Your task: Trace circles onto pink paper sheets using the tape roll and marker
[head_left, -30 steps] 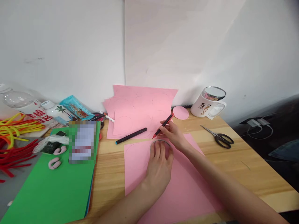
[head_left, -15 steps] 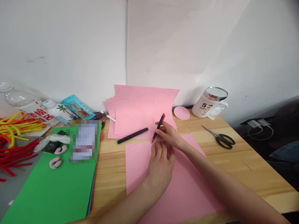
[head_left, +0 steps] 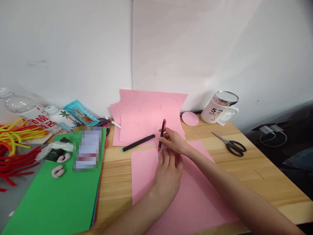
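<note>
A pink sheet [head_left: 190, 192] lies on the wooden table, with a faint circle outline at its upper left. My left hand [head_left: 168, 173] presses down on it, fingers curled over a round, clear-rimmed object [head_left: 161, 150] that is mostly hidden beneath them. Just above, my right hand [head_left: 172, 140] grips a black pen with red ends [head_left: 161, 134], held nearly upright, its tip at the rim of the round object. Behind the hands, pink sheets with circle outlines [head_left: 132, 112] lean against the wall. A black marker [head_left: 138, 142] rests in front of them.
To the right are a pink paper disc [head_left: 190, 118], a white mug [head_left: 218, 107] and scissors [head_left: 231, 144]. On the left lie green sheets [head_left: 56, 202], a blurred-out item [head_left: 88, 148], red and yellow strips [head_left: 17, 163], bottles [head_left: 22, 106] and a blue packet [head_left: 81, 112].
My right hand has shifted slightly left with the pen, which now stands more upright at the rim. My left hand has stayed in place.
</note>
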`<action>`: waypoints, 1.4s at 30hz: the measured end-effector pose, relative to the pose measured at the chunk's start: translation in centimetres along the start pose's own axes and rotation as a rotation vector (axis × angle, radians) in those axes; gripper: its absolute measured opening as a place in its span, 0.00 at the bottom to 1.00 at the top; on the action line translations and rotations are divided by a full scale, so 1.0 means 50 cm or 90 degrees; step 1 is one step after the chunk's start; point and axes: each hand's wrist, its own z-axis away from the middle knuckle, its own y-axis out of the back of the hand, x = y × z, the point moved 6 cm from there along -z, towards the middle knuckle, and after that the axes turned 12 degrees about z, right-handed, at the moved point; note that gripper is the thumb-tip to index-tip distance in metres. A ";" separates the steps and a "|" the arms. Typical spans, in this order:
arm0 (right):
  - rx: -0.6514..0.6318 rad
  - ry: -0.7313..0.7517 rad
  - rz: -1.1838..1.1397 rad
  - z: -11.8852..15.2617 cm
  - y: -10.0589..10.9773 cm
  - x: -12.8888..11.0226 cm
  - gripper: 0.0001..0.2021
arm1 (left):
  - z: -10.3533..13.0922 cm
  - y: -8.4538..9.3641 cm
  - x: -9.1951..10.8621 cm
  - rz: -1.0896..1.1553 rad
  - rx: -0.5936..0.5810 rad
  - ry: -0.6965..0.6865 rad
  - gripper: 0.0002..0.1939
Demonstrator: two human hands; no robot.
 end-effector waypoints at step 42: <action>0.203 -0.125 -0.251 0.185 0.090 0.123 0.24 | -0.039 0.098 -0.054 0.248 -0.331 -0.013 0.28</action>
